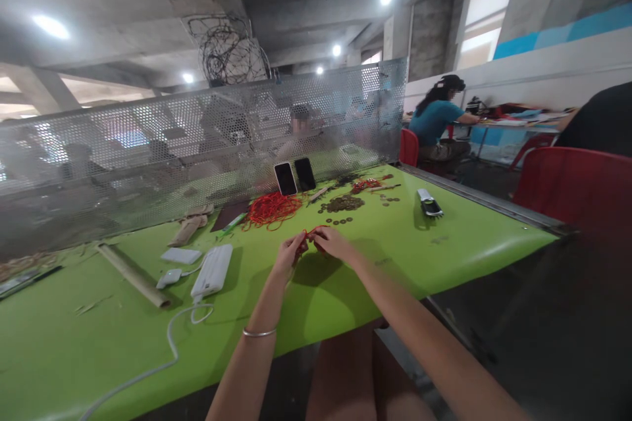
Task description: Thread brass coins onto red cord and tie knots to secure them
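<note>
With left hand (293, 250) and right hand (332, 243) each pinching the thin red cord (310, 231) between closed fingers (299, 239), keep the short span lightly taut.

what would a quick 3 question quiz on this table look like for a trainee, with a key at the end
1. Short answer: on which forearm does the person wear the silver bangle?
2. True or false: seen from the person's seat, the big red tangle lies to the left of the pile of coin-like discs.
3. Multiple choice: what do the left hand and right hand hold between them?
A) a cardboard tube
B) a red cord
C) a white cable

Key:
1. Left
2. True
3. B
</note>
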Available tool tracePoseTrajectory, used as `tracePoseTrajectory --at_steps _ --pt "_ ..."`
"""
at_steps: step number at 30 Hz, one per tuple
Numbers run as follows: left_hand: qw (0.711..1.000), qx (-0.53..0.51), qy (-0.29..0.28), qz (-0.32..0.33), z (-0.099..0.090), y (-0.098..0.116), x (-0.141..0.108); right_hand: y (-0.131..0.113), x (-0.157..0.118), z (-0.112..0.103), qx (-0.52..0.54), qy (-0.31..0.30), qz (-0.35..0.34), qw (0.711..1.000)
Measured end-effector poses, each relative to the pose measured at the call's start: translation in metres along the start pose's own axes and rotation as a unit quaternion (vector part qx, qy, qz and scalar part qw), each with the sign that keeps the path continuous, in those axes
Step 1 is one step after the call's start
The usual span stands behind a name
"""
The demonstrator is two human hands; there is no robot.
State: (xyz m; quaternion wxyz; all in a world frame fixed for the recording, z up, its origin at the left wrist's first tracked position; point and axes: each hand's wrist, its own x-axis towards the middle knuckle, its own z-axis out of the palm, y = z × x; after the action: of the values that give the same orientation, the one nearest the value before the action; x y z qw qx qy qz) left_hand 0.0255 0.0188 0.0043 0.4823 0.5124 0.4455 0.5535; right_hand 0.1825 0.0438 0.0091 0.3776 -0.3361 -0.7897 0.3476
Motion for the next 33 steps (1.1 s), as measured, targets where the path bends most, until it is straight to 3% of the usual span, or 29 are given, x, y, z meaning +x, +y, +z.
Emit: tracePoseTrajectory --at_steps 6,15,27,33 --pt "1.0 0.023 0.008 -0.017 -0.004 -0.006 0.004 -0.003 -0.002 0.003 -0.027 -0.038 -0.031 0.998" --pt "0.988 0.14 0.062 -0.001 -0.009 -0.007 0.006 -0.003 -0.003 0.004 -0.049 -0.068 -0.038 0.996" --pt "0.939 0.321 0.057 0.108 -0.001 0.003 -0.003 0.0 -0.003 0.006 -0.044 -0.075 -0.03 0.996" --pt "0.918 0.366 0.04 0.149 0.001 0.006 -0.007 -0.005 -0.002 0.0 -0.048 -0.026 -0.016 0.998"
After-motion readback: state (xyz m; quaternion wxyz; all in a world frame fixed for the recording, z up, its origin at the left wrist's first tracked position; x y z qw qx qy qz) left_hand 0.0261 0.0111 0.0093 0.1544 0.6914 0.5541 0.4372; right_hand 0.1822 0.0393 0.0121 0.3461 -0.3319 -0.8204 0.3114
